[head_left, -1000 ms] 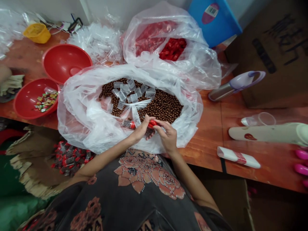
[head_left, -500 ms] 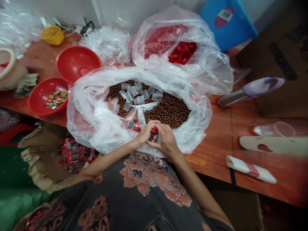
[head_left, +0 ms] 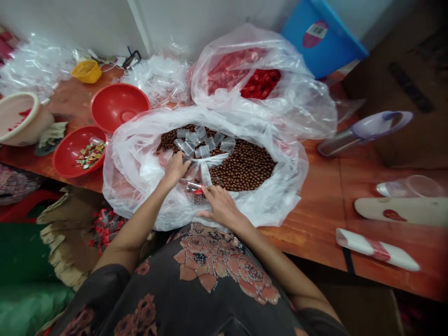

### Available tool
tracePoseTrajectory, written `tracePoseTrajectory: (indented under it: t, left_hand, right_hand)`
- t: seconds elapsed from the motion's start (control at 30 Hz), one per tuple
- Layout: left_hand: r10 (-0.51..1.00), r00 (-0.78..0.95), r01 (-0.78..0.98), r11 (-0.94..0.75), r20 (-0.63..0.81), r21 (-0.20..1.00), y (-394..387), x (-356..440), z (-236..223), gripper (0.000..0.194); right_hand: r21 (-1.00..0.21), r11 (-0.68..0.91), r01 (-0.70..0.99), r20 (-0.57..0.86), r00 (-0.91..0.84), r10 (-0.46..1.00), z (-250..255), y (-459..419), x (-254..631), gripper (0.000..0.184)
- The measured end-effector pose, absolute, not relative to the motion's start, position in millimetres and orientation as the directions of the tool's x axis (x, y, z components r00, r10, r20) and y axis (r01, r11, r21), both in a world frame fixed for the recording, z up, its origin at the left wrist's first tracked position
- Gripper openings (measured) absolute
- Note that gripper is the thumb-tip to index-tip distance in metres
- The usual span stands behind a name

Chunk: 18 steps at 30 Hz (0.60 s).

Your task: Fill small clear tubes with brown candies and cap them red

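A big clear plastic bag (head_left: 126,154) lies open on the table, full of small brown balls (head_left: 245,163), with several empty clear little tubes (head_left: 201,142) on top. My left hand (head_left: 176,169) reaches into the bag, fingers curled at the near edge of the balls beside the clear tubes. What they pinch is hidden. My right hand (head_left: 219,205) lies low at the bag's front lip, fingers stretched out. Its fingertips touch a small filled tube with a red cap (head_left: 195,187) lying in the bag.
Behind stands a second bag of red caps (head_left: 261,81) and a heap of clear tubes (head_left: 157,77). Two red bowls (head_left: 117,102) (head_left: 68,149) stand left, one holding wrapped sweets. A box of finished tubes (head_left: 105,224) sits below left. A scoop (head_left: 364,128) and blue bin (head_left: 322,35) lie right.
Both hands were together on a red-capped tube at the bag's front. Now they have parted: the left has gone forward into the bag, the right has shifted left to the lying tube.
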<state>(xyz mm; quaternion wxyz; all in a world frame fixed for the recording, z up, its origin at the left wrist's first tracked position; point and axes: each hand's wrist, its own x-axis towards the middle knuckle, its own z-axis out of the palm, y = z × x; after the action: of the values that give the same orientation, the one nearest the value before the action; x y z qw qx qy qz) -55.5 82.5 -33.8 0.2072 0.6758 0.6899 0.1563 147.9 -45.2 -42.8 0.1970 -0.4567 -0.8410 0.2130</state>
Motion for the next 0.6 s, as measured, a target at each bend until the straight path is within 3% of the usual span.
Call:
tracePoseTrajectory:
  t: [0.07, 0.23, 0.3, 0.43, 0.5, 0.6]
  left_hand:
    - [0.997, 0.007, 0.870, 0.031, -0.074, 0.492, 87.4, -58.9, -43.4, 0.032]
    - [1.000, 0.026, 0.777, -0.022, 0.004, 0.629, 82.2, -58.0, -42.2, 0.034]
    - [0.998, 0.059, 0.697, -0.064, 0.031, 0.715, 76.4, -48.4, -34.4, 0.036]
    - [0.929, 0.336, 0.577, -0.071, -0.157, 0.814, 64.3, -8.6, -26.4, 0.040]
    - [0.860, 0.426, 0.623, -0.055, -0.280, 0.780, 61.4, 12.8, -28.8, 0.032]
    - [0.824, 0.391, 0.733, -0.009, -0.411, 0.680, 63.1, 35.2, -35.1, 0.025]
  right_hand:
    - [-0.559, 0.504, 0.658, 0.161, -0.511, 0.845, -41.9, -45.0, 150.9, 0.080]
    - [-0.621, 0.457, 0.637, 0.288, -0.357, 0.889, -47.0, -18.6, 192.3, 0.039]
    - [-0.601, 0.435, 0.670, 0.322, -0.295, 0.899, -50.8, 7.1, 212.6, 0.035]
    - [-0.591, 0.414, 0.693, 0.363, -0.229, 0.903, -52.0, 65.4, 233.1, 0.038]
    - [-0.590, 0.426, 0.686, 0.387, -0.223, 0.895, -46.0, 86.6, 235.0, 0.038]
    - [-0.588, 0.451, 0.672, 0.530, -0.102, 0.842, -26.2, 107.5, 243.4, 0.036]
